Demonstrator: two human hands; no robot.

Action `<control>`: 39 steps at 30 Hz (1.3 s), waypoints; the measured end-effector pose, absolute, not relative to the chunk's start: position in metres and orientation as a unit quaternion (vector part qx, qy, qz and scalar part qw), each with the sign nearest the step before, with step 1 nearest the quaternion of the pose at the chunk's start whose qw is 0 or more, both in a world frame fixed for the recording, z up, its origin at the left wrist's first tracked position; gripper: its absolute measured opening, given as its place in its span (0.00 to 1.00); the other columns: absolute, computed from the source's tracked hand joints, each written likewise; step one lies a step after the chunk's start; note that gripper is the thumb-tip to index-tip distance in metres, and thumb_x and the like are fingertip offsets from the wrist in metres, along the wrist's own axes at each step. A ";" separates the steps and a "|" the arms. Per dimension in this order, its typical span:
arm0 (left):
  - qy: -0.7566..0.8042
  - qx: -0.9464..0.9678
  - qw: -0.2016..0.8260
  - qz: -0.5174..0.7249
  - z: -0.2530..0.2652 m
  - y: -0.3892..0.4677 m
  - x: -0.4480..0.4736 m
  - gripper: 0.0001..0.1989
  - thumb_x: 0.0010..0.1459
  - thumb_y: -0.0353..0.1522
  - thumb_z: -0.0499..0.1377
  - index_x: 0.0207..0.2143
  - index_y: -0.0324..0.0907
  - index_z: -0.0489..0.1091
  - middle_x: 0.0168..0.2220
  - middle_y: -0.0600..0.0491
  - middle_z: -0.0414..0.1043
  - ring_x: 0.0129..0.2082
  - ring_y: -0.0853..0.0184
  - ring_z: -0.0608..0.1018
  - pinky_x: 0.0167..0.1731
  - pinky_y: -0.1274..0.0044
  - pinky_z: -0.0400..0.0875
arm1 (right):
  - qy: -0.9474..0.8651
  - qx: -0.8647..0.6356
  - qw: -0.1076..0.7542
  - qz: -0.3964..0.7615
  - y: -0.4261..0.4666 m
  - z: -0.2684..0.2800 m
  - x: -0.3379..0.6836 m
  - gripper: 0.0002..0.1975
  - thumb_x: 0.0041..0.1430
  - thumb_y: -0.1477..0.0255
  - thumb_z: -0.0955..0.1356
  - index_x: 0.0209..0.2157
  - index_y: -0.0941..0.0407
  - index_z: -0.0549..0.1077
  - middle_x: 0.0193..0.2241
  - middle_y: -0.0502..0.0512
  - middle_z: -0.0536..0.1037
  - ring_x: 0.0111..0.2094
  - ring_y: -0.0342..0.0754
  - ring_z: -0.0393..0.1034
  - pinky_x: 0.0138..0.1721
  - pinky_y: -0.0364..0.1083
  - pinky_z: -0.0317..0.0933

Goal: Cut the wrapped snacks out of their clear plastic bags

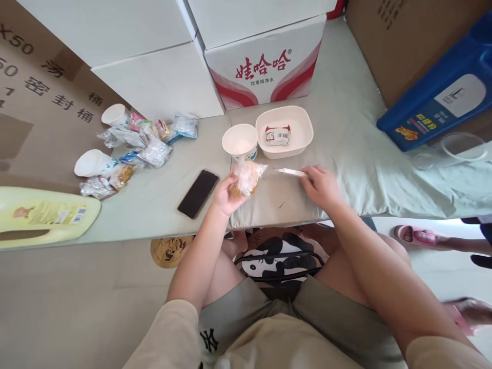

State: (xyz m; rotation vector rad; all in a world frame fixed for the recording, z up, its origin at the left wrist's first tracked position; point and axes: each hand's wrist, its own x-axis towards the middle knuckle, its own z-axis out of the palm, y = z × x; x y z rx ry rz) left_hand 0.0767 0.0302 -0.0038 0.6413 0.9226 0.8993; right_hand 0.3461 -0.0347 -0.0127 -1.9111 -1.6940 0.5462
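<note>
My left hand (226, 196) is closed on a crinkled clear-plastic snack packet (247, 177) with orange-brown contents, held just in front of a white paper cup (240, 141). To its right, my right hand (321, 187) pinches a slim white-handled tool (291, 172) whose thin tip points left toward the packet. The tip and the packet are apart. Beside the cup stands a white rectangular bowl (305, 125) with a small red-and-white wrapped packet (277, 136) lying in it. A black phone (198, 193) lies left of my left hand.
Several snack packets (154, 151) and two paper cups (96, 164) lie at the left. A yellow jug (49, 215) lies at the left edge, a blue bottle (434, 102) at the right. Boxes (265, 66) line the back. Another person's foot in a pink sandal (417, 236) shows at right.
</note>
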 end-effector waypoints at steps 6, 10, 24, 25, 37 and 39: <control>0.356 0.300 0.840 0.280 -0.006 0.028 0.075 0.29 0.44 0.37 0.72 0.51 0.55 0.71 0.52 0.52 0.76 0.43 0.58 0.82 0.37 0.63 0.83 | -0.538 -0.638 0.407 0.371 -0.038 -0.003 0.331 0.14 0.69 0.61 0.59 0.34 0.53 0.70 0.28 0.52 0.74 0.31 0.48 0.68 0.37 0.47 0.62; 0.372 0.356 0.810 0.280 -0.016 0.022 0.083 0.34 0.38 0.32 0.77 0.50 0.51 0.71 0.47 0.53 0.76 0.41 0.65 0.80 0.39 0.73 0.80 | -0.507 -0.633 0.402 0.425 -0.029 -0.007 0.316 0.16 0.69 0.60 0.59 0.35 0.53 0.72 0.24 0.49 0.70 0.28 0.47 0.66 0.35 0.47 0.60; 0.480 0.523 0.579 0.401 -0.017 0.013 0.068 0.37 0.51 0.43 0.72 0.62 0.53 0.65 0.43 0.49 0.78 0.44 0.55 0.80 0.48 0.63 0.75 | -0.684 -0.559 0.332 0.330 -0.026 -0.002 0.294 0.21 0.70 0.60 0.61 0.43 0.54 0.82 0.30 0.57 0.76 0.31 0.50 0.71 0.35 0.48 0.63; 0.477 0.523 0.580 0.404 -0.017 0.012 0.070 0.37 0.51 0.44 0.72 0.62 0.53 0.65 0.43 0.49 0.78 0.45 0.55 0.80 0.49 0.63 0.75 | -0.689 -0.561 0.323 0.328 -0.027 -0.002 0.294 0.21 0.70 0.60 0.61 0.44 0.54 0.83 0.30 0.57 0.77 0.31 0.50 0.71 0.36 0.48 0.63; 0.468 0.456 0.622 0.432 -0.014 0.015 0.060 0.36 0.50 0.38 0.70 0.61 0.56 0.65 0.48 0.52 0.78 0.42 0.62 0.80 0.43 0.71 0.77 | -0.629 -0.709 0.259 0.186 -0.036 -0.013 0.353 0.19 0.66 0.60 0.63 0.46 0.52 0.83 0.39 0.59 0.80 0.29 0.51 0.70 0.33 0.50 0.60; 0.457 0.537 0.606 0.368 -0.014 0.004 0.069 0.34 0.53 0.37 0.68 0.62 0.54 0.65 0.49 0.50 0.78 0.44 0.60 0.80 0.47 0.67 0.77 | -0.624 -0.729 0.234 0.153 -0.034 -0.017 0.360 0.19 0.66 0.60 0.63 0.46 0.52 0.83 0.39 0.61 0.80 0.33 0.54 0.71 0.34 0.51 0.59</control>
